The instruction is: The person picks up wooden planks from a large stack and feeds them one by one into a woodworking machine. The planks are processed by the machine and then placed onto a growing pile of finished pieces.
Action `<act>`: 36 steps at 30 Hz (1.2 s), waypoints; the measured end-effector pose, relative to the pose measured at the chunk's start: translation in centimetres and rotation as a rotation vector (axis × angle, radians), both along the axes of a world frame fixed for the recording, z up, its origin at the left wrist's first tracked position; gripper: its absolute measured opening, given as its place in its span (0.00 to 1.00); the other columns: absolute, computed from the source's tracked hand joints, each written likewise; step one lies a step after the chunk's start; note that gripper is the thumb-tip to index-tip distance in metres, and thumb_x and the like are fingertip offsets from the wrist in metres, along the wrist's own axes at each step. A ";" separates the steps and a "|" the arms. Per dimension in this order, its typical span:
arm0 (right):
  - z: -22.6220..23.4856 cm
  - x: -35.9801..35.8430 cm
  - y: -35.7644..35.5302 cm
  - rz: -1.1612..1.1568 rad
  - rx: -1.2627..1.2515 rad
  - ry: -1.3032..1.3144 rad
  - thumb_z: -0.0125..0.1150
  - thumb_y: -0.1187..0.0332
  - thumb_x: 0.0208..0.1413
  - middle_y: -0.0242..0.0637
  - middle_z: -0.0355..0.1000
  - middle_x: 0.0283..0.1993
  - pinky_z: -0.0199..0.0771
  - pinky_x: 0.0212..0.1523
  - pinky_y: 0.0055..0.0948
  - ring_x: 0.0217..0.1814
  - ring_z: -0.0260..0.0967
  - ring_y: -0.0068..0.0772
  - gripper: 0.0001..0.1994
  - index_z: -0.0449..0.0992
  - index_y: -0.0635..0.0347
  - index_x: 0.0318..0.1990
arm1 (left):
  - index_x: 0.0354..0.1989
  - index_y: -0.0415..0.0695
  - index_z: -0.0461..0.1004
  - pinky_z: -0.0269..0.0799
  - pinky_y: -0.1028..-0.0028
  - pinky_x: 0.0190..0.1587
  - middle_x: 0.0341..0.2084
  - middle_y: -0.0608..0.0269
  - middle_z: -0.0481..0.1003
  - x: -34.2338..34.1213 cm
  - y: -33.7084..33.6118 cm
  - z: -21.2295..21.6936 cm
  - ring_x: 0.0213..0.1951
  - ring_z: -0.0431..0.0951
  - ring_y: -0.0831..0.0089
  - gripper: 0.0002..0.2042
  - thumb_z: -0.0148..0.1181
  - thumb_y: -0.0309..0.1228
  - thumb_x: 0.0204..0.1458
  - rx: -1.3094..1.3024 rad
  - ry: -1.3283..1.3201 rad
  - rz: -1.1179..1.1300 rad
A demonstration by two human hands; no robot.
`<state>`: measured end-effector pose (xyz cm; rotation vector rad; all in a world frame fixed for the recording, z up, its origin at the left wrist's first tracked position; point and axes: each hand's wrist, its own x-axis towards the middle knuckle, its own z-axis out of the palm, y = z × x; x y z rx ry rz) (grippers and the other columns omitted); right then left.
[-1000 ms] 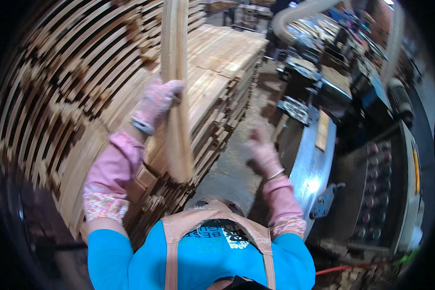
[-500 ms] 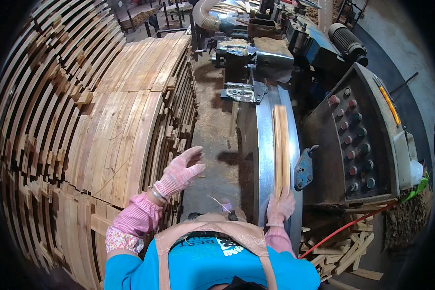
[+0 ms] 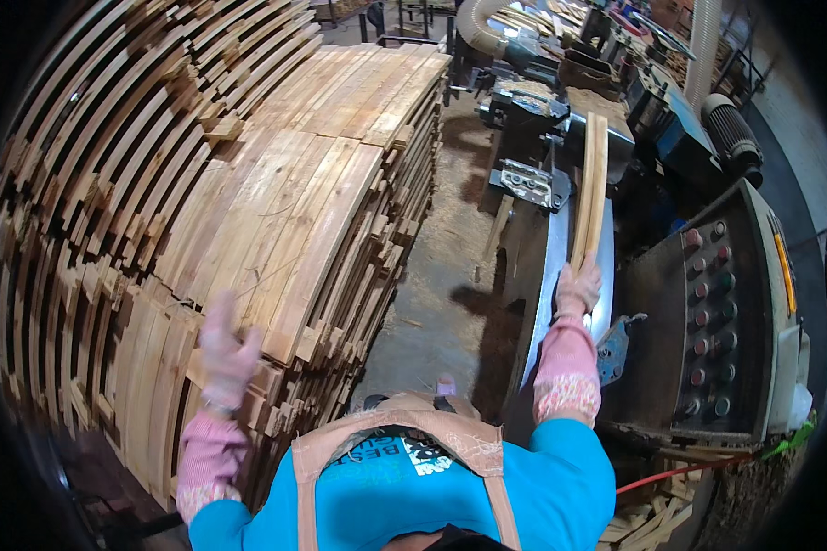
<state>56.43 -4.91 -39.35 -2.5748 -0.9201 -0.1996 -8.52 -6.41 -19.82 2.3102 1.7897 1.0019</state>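
My right hand [image 3: 577, 288], in a pinkish work glove, is closed around the near end of a long wooden strip [image 3: 593, 188]. Lines run lengthwise along it, so I cannot tell if it is one grooved piece or more laid together. It extends along the metal machine bed [image 3: 549, 303], its far end beside the cutting unit. My left hand [image 3: 228, 356], gloved too and somewhat blurred, has its fingers apart with nothing in them. It hovers by the near part of a tall stack of flat boards [image 3: 276, 220]; whether it touches them I cannot tell.
A metal bracket [image 3: 528, 184] juts from the bed's left side. On the right stands a control box [image 3: 708, 321] with several push buttons. A motor [image 3: 732, 136] sits at the far right. Scrap wood [image 3: 657, 519] and a red hose [image 3: 680, 473] lie at the lower right.
My right hand has pushed the strip forward along the bed, up to the cutting unit. My left hand has swung left, over toward the board stack. The whole view has shifted.
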 end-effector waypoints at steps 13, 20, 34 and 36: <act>1.8 -9.8 -15.8 0.109 0.028 -0.361 0.64 0.57 0.56 0.45 0.73 0.52 0.74 0.53 0.51 0.53 0.71 0.55 0.27 0.71 0.55 0.62 | 0.74 0.37 0.58 0.57 0.56 0.75 0.70 0.39 0.64 -26.1 -18.5 -3.9 0.71 0.62 0.45 0.42 0.68 0.29 0.48 -0.480 0.603 0.848; -0.5 0.1 -3.0 0.268 0.045 -0.271 0.61 0.61 0.58 0.44 0.79 0.47 0.76 0.49 0.49 0.48 0.76 0.53 0.10 0.80 0.50 0.45 | 0.72 0.40 0.62 0.68 0.56 0.67 0.63 0.37 0.71 -16.1 -11.2 5.8 0.65 0.71 0.45 0.36 0.64 0.32 0.53 -0.334 0.442 0.840; 13.1 -24.6 -1.7 1.178 0.479 1.174 0.76 0.67 0.52 0.40 0.65 0.73 0.61 0.74 0.35 0.72 0.64 0.38 0.44 0.59 0.62 0.76 | 0.46 0.39 0.77 0.77 0.69 0.36 0.31 0.63 0.78 23.4 14.6 5.4 0.31 0.77 0.73 0.18 0.69 0.39 0.56 -0.566 -1.246 -0.209; 12.1 -23.6 -4.8 0.878 0.376 0.636 0.80 0.66 0.46 0.46 0.62 0.74 0.63 0.73 0.35 0.73 0.64 0.42 0.48 0.59 0.61 0.75 | 0.48 0.40 0.74 0.81 0.65 0.41 0.33 0.61 0.77 29.3 12.4 3.3 0.33 0.80 0.67 0.18 0.70 0.39 0.57 -0.740 -1.215 -0.368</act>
